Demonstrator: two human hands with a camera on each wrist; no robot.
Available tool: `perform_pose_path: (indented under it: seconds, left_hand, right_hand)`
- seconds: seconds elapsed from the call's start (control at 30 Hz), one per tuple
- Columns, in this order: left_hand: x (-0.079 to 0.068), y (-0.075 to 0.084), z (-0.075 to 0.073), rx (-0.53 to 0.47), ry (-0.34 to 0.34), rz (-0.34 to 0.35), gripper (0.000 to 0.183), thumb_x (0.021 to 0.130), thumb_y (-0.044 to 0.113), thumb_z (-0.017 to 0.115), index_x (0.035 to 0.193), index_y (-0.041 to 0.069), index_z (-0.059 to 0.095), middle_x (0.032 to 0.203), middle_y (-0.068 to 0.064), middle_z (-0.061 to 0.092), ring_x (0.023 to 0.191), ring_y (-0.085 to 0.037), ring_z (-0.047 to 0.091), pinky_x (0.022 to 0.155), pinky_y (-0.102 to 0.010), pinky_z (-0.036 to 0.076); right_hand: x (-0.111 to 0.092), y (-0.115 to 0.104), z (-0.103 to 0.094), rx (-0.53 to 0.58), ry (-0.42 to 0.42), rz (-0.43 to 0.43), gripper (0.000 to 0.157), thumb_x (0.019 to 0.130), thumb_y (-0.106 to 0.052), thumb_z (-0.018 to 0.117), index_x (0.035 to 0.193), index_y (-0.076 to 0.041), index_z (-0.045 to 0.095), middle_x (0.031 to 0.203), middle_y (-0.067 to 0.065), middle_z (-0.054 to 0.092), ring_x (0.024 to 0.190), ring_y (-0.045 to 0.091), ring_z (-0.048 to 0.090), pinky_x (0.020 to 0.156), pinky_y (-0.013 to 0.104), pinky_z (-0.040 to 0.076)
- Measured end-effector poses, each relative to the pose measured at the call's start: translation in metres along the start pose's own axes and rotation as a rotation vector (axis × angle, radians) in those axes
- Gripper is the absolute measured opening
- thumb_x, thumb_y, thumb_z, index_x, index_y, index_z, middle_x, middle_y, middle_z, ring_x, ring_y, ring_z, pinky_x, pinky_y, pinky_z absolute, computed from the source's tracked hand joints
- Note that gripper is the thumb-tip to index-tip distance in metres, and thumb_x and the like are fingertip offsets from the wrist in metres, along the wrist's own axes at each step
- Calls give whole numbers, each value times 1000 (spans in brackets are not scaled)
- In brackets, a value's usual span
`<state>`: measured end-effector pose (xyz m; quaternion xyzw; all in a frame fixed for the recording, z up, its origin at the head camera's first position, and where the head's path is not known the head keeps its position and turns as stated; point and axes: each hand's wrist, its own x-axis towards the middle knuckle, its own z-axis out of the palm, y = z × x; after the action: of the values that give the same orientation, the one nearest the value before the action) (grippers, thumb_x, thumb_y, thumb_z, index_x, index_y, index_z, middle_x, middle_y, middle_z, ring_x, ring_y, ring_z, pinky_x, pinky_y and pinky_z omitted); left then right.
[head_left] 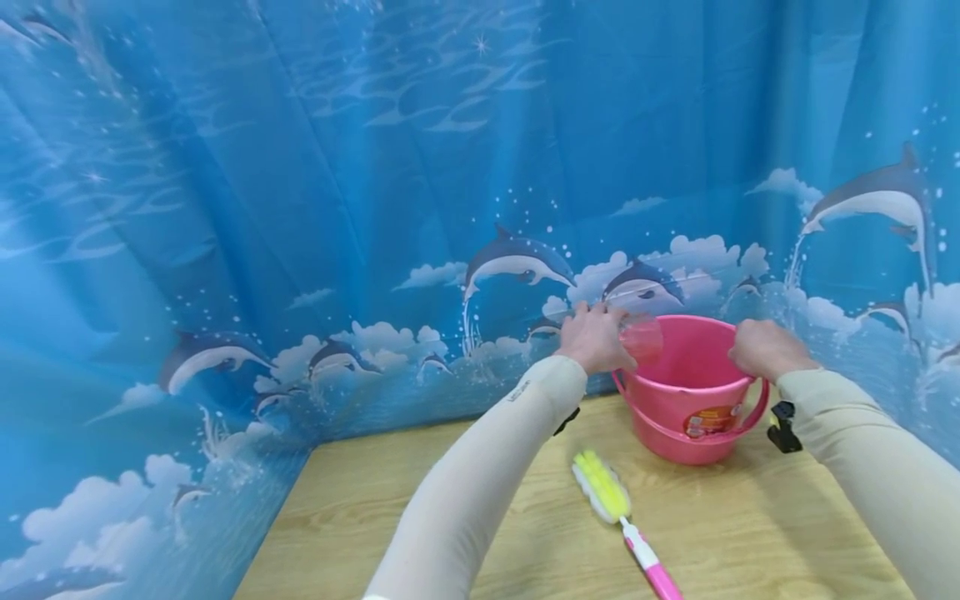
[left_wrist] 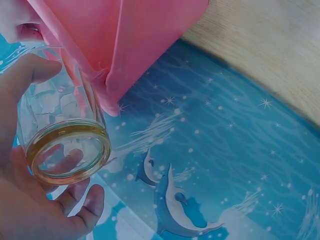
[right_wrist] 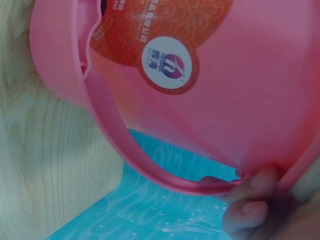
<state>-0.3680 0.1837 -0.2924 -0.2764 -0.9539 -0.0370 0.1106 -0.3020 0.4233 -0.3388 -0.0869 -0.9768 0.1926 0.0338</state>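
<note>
My left hand (head_left: 592, 337) holds a clear glass (head_left: 643, 340) over the left side of the pink bucket's rim. In the left wrist view the thumb and fingers curl round the glass (left_wrist: 65, 107), its thick base facing the camera and its mouth toward the bucket (left_wrist: 155, 35). The bucket (head_left: 667, 412) stands on the table, an orange label on its front and its handle (right_wrist: 135, 162) hanging down. On its right side, my right hand (head_left: 768, 350) grips the rim; in the right wrist view the fingers (right_wrist: 250, 212) pinch it near the handle's joint.
A bottle brush (head_left: 602, 492) with a yellow and white head and a pink handle lies on the wooden table (head_left: 375, 508), in front of the bucket. Behind the table's far edge hangs a blue curtain (head_left: 420, 183) printed with dolphins.
</note>
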Motion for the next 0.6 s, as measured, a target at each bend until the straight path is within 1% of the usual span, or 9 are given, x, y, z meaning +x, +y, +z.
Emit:
perform_pose_path:
  seconds: [0.2,0.3,0.5,0.6]
  left_hand:
    - [2,8,0,46,-26,-7,81,56,57,80,128,45,44,132,12,42,122,-16,30,98,-43,37]
    - [2,11,0,75,-20,-8,81,56,56,80,128,45,44,129,13,43,121,-16,30,99,-44,37]
    - [2,13,0,141,-7,5,81,58,57,79,129,46,42,129,13,43,122,-16,29,99,-43,36]
    - [2,14,0,152,-5,14,82,57,57,79,129,46,41,129,13,42,122,-16,28,100,-43,36]
  right_hand:
    - [0,1,1,2,-8,-8,19,90,-8,51,89,9,61,70,10,58,59,19,55,49,28,46]
    - [0,1,3,-3,-2,-11,19,90,-7,51,88,8,62,69,10,58,58,19,56,48,28,45]
    - [0,1,3,2,4,-15,19,90,-8,51,87,8,61,68,9,58,57,19,55,48,28,45]
    - [0,1,3,2,6,-15,18,89,-8,51,87,8,61,68,9,58,56,18,55,48,28,45]
